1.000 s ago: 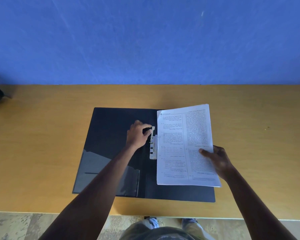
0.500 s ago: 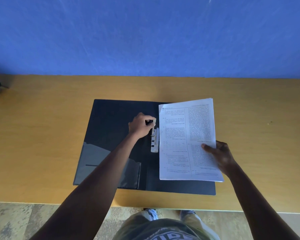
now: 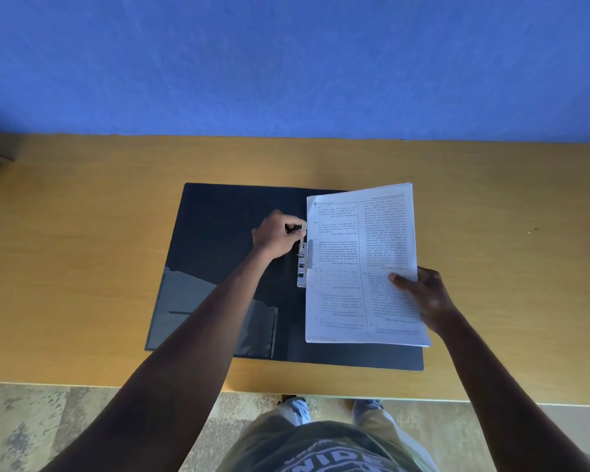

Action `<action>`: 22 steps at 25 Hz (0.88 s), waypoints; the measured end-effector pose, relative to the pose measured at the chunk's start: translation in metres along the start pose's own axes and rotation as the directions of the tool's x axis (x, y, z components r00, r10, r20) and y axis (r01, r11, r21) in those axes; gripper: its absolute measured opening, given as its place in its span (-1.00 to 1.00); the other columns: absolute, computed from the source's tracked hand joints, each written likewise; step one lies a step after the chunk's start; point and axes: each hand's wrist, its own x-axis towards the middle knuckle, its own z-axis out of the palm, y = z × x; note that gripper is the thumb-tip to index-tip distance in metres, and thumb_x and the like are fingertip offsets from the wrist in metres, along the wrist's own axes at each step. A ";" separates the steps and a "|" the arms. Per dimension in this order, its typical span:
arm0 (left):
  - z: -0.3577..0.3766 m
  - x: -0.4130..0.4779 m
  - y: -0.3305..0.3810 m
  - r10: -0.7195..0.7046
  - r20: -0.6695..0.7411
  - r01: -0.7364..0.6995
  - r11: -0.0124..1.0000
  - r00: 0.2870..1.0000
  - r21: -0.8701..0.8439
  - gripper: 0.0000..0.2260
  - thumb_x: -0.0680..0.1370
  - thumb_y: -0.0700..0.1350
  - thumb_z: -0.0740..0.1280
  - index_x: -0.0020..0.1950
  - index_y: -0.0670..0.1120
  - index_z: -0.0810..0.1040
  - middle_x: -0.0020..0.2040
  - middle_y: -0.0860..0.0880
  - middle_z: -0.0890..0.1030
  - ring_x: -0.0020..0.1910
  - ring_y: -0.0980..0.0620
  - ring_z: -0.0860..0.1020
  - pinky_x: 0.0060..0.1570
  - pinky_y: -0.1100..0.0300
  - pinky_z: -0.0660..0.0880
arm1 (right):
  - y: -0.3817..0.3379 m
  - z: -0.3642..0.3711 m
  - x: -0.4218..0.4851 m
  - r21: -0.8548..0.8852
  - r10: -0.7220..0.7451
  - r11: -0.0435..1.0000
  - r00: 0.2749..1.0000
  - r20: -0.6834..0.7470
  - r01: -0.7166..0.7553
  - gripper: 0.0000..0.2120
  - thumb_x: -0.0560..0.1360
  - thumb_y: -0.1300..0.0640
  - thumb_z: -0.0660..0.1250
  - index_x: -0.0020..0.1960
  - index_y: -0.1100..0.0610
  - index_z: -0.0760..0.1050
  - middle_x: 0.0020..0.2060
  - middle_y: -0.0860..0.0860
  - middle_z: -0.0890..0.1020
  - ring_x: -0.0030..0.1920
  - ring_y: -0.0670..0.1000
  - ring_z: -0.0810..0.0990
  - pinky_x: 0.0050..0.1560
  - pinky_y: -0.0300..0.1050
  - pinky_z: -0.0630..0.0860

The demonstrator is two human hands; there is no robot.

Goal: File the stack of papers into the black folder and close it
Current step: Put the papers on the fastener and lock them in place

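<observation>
Black folder [image 3: 225, 233] under my arms looked matt, finely textured plastic or card, can't tell which. Its inner pocket [image 3: 215, 315] was clear glossy plastic film, catching grey glare. Clip lever [image 3: 303, 257] I pinched with my left hand [image 3: 276, 238] was shiny silver metal. Stack of papers [image 3: 361, 264] in my right hand [image 3: 423, 298] was plain matt white paper, printed. Table [image 3: 82, 250] was smooth wood-look laminate with a satin sheen. Wall [image 3: 286, 63] was matt blue paint, faintly streaked.

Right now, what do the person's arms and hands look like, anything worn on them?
Both arms are bare from the lower picture edge to the wrists: no sleeves show. The left hand and right hand wear no gloves, and no watch, ring or bracelet is visible. Fingers are uncovered.
</observation>
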 end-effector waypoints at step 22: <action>0.009 -0.045 -0.004 0.196 -0.302 -0.298 0.891 0.933 -0.342 -0.89 0.55 -0.35 0.41 0.02 -0.27 0.73 -0.07 -0.21 0.71 -0.16 -0.04 0.66 -0.14 0.43 0.52 | -0.006 0.015 0.006 -0.487 -0.036 0.872 0.984 -0.176 -0.055 -0.88 0.57 0.21 0.43 0.10 0.17 0.62 0.00 0.07 0.71 -0.11 0.08 0.72 -0.21 -0.13 0.64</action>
